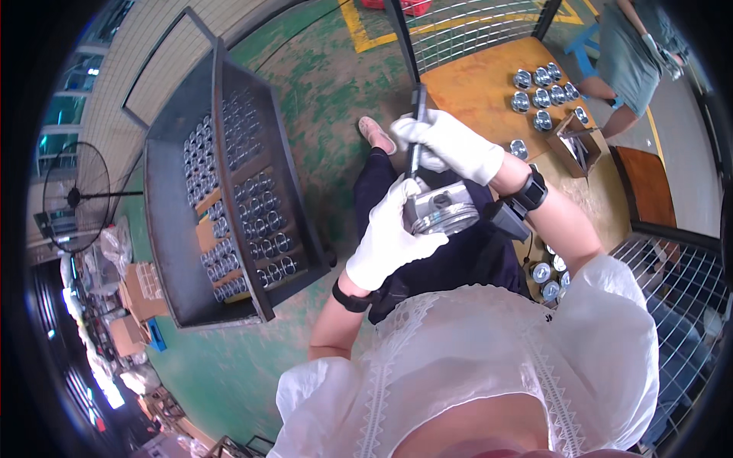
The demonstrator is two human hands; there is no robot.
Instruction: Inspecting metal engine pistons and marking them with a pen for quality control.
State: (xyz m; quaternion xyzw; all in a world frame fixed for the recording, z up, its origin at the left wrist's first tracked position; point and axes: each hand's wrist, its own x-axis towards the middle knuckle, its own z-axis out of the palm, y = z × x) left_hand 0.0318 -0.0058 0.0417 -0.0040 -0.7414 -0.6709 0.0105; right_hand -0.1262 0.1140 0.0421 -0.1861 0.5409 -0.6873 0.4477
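Observation:
In front of my lap my left hand [388, 243], in a white glove, is wrapped round a shiny metal piston [445, 212]. The piston's grooved ring end faces toward my body, and a round hole shows in its side. My right hand [456, 146], also gloved in white, grips a long, narrow dark tool [418, 103]. Its lower end comes down to the piston beside my left fingers; whether it touches the metal I cannot tell. The kind of tool is unclear, as my glove covers part of it.
To the left stands a grey metal trolley [172, 275] holding rows of pistons [259, 206]. A wooden table [466, 76] at the right bears several pistons [542, 97] and a small cardboard box [578, 145]. Beyond it another person [630, 53] stands in gloves. A fan [74, 197] is far left.

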